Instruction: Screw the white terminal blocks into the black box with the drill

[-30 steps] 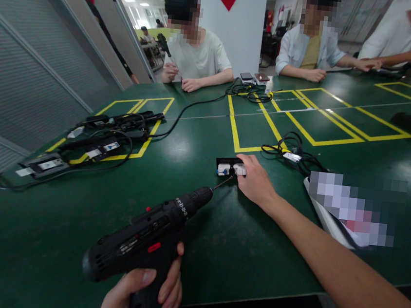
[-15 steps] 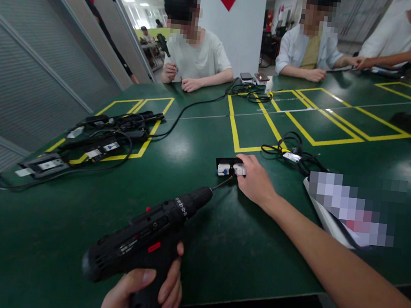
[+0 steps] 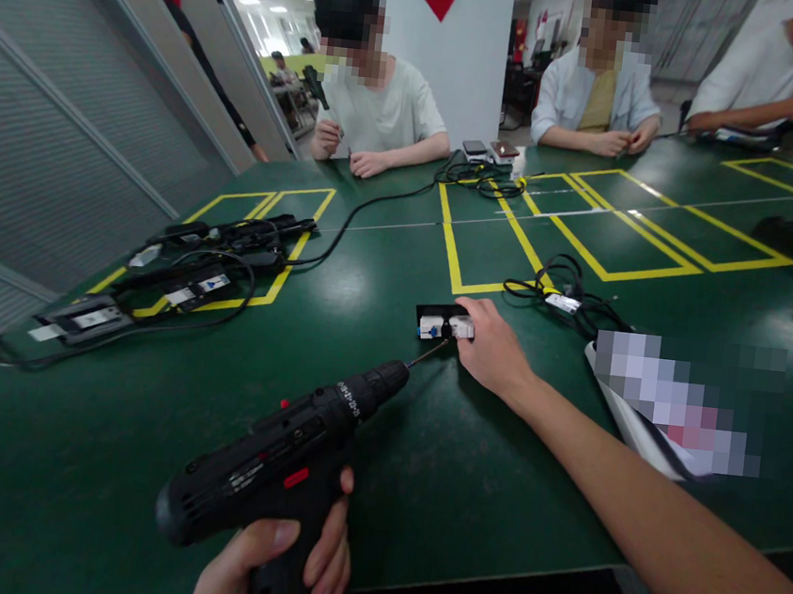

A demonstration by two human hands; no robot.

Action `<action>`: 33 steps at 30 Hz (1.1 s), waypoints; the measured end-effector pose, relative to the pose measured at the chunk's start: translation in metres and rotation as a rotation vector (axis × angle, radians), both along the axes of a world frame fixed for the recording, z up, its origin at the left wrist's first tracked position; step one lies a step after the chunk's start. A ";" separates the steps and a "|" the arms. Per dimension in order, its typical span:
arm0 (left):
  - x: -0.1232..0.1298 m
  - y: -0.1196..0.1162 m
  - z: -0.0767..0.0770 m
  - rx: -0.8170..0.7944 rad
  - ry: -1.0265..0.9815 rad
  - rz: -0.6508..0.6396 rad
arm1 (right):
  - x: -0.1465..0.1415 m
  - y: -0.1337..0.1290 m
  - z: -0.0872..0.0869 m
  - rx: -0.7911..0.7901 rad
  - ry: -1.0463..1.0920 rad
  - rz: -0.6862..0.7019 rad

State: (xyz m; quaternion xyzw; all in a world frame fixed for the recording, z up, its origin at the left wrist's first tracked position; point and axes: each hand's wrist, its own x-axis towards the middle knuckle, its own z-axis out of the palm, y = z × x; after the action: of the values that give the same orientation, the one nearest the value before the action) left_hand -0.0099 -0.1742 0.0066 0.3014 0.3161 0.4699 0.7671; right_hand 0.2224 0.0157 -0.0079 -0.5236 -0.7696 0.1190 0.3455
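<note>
My left hand (image 3: pixel 270 558) is closed round the grip of a black cordless drill (image 3: pixel 281 455) with red buttons. The drill points up and to the right, and its thin bit (image 3: pixel 427 353) ends at the near edge of a small black part with white and blue pieces (image 3: pixel 436 326). Whether the tip touches it, I cannot tell. My right hand (image 3: pixel 494 350) reaches in from the right and grips the right end of that part on the green table. Its fingertips are partly hidden behind the part.
Black devices with cables (image 3: pixel 208 268) lie at left within yellow tape. A coiled black cable (image 3: pixel 566 301) and a white-edged, blurred flat object (image 3: pixel 629 416) are right of my right hand. Across the green table (image 3: pixel 485 533) sit several people, one with small items in hand (image 3: pixel 328 136).
My hands, the drill and the small part stay almost where they were. Across the table at right, one person's arm has drawn back to the right, away from the neighbour's hands.
</note>
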 end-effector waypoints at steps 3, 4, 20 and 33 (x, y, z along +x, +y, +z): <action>0.001 0.000 -0.001 0.013 0.001 -0.003 | 0.000 0.000 0.000 0.003 -0.004 -0.001; 0.001 0.000 -0.001 0.017 0.002 -0.002 | 0.000 0.000 0.001 0.002 -0.007 -0.002; 0.001 -0.001 -0.001 0.030 0.014 -0.002 | 0.000 0.001 0.000 0.009 -0.004 -0.002; 0.001 0.000 -0.001 0.053 0.015 -0.014 | 0.000 0.000 0.000 0.015 -0.012 -0.001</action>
State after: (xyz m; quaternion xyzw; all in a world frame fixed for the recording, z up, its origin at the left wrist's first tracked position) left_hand -0.0089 -0.1743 0.0052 0.3271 0.3070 0.4705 0.7599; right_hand 0.2224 0.0157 -0.0084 -0.5222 -0.7721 0.1098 0.3452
